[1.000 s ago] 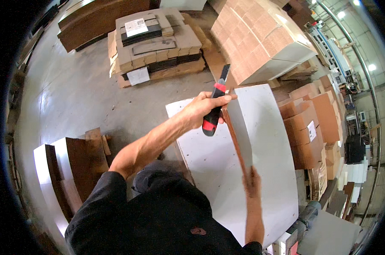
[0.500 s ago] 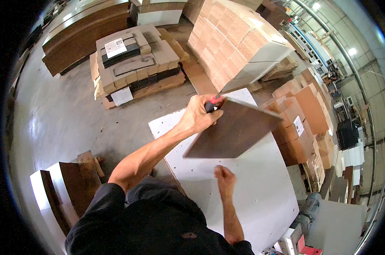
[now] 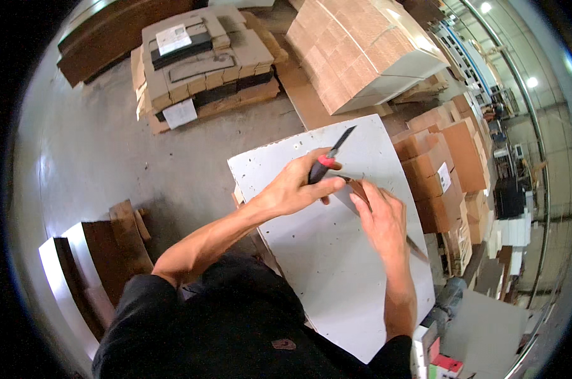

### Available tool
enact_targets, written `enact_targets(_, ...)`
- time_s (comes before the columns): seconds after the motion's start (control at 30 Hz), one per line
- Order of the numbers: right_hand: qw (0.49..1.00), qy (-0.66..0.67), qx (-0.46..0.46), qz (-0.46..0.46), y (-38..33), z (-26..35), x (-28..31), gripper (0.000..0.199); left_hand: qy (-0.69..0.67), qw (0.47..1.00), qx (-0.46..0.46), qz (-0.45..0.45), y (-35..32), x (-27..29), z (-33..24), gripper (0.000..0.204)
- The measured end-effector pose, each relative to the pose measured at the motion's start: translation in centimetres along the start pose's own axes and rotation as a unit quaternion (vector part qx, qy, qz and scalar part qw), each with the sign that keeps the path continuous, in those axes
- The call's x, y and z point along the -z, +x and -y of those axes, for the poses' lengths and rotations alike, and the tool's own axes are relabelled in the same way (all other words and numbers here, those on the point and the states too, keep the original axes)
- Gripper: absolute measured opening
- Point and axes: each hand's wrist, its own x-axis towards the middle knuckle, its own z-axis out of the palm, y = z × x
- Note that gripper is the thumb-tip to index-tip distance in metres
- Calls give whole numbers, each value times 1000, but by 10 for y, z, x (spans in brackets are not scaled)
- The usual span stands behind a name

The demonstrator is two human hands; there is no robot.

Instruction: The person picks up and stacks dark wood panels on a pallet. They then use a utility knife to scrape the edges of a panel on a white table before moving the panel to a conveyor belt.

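My left hand (image 3: 298,185) is wrapped round a tool with a black-and-red handle (image 3: 319,168). Its narrow dark blade points up and away; whether it is a file or a knife I cannot tell. The thumb and fingertips of that hand reach the near corner of a thin brown board (image 3: 357,187), which is turned almost edge-on. My right hand (image 3: 384,218) grips the board from the right, and both the hand and forearm hide much of it. Beneath both hands lies a white worktop (image 3: 324,271) with dark specks and chips.
Stacked grey boards (image 3: 248,47) sit on the floor at the far left. Behind the worktop stands a tall block of stacked panels (image 3: 349,57). Brown cartons (image 3: 425,183) line the right side; white-and-brown panels (image 3: 93,265) stand at the near left.
The board has swung from broad face showing to nearly edge-on. My right hand has moved up and right from above the worktop and taken hold of it. My left hand keeps the tool.
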Motion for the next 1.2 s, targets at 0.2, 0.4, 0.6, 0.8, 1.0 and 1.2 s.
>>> enact_targets(0.2,1000,-16,2,11,3,22,-18,26,-13,998,55,23,-51,32,6,55)
enact_targets(0.4,998,-47,-1,34,2,38,-27,26,-4,999,5,46,-60,24,11,50)
enact_targets(0.6,999,-31,-7,30,1,41,-31,26,23,997,35,66,-59,21,1,47)
enact_targets(0.8,999,-32,4,28,0,38,-34,27,96,994,-12,50,-55,16,0,48)
enact_targets(1.0,999,-33,21,24,0,37,-34,28,117,992,-16,41,-54,13,-1,48)
enact_targets(1.2,999,-24,19,23,-1,35,-34,26,152,987,-46,14,-52,9,0,49)
